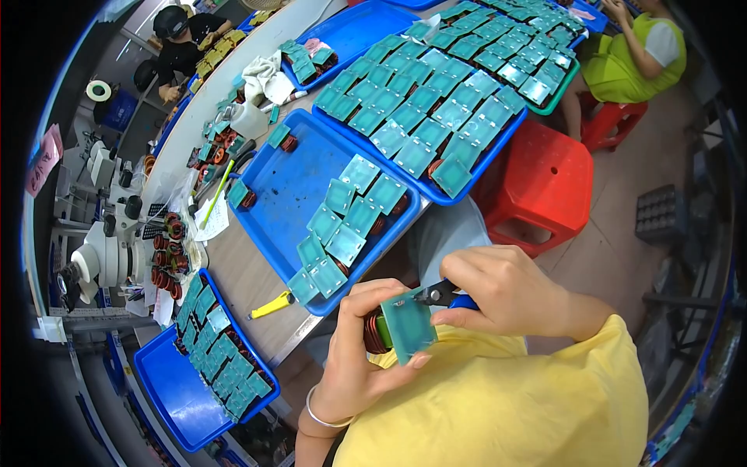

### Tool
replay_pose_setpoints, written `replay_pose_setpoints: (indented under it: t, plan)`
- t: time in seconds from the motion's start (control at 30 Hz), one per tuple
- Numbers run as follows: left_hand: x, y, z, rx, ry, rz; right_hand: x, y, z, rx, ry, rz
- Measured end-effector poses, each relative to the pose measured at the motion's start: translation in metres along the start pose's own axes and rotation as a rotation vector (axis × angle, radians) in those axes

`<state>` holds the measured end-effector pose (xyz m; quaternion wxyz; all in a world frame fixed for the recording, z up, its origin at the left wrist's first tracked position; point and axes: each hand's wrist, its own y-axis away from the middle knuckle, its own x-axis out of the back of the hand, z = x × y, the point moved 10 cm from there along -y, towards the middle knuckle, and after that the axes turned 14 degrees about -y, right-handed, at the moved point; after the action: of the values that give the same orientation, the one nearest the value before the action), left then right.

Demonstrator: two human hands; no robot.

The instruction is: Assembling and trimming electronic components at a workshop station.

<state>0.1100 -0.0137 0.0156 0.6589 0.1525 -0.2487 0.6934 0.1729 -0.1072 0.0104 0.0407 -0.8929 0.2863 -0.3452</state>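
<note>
My left hand (359, 359) grips a coil with a green square board (408, 327) on its face, held up in front of my yellow top. Copper-coloured windings (377, 333) show between the fingers and the board. Closed around blue-handled cutters (441, 293), my right hand (513, 292) brings their dark jaws to the board's upper edge, by a small solder spot. Just beyond my hands lies a blue tray (272, 187) with several similar coils, boards facing up (342, 243), grouped mostly along its near right side.
A yellow utility knife (270, 306) lies at the table edge. Fuller trays of boards (420, 117) stand beyond; another blue tray (175, 389) is at lower left. A red stool (545, 175) stands right. Co-workers sit at far left (183, 43) and far right (638, 62).
</note>
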Motion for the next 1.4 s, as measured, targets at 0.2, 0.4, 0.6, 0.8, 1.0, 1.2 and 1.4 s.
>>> replay_pose_setpoints:
  t: [0.2,0.4,0.6,0.8,1.0,1.2,1.4]
  plan:
    - [0.000,0.003,-0.001,0.013,0.023,-0.009,0.007,-0.003,-0.013,0.079,-0.029,0.074]
    - [0.055,0.021,-0.055,0.286,0.375,0.341,0.008,0.003,0.013,-0.033,-0.159,0.073]
    - [0.127,0.025,-0.159,0.398,0.003,0.563,-0.035,0.045,0.123,-0.485,-0.201,0.065]
    - [0.120,0.026,-0.206,0.374,-0.101,0.522,-0.086,0.101,0.203,-0.665,-0.127,0.084]
    - [0.106,0.057,-0.225,0.350,-0.270,0.398,-0.123,0.112,0.209,-0.704,-0.127,-0.045]
    - [0.138,0.050,-0.228,0.256,-0.548,0.313,-0.123,0.107,0.208,-0.707,-0.079,-0.091]
    - [0.207,-0.023,-0.218,0.196,-0.849,0.646,-0.111,0.110,0.224,-0.655,-0.057,0.089]
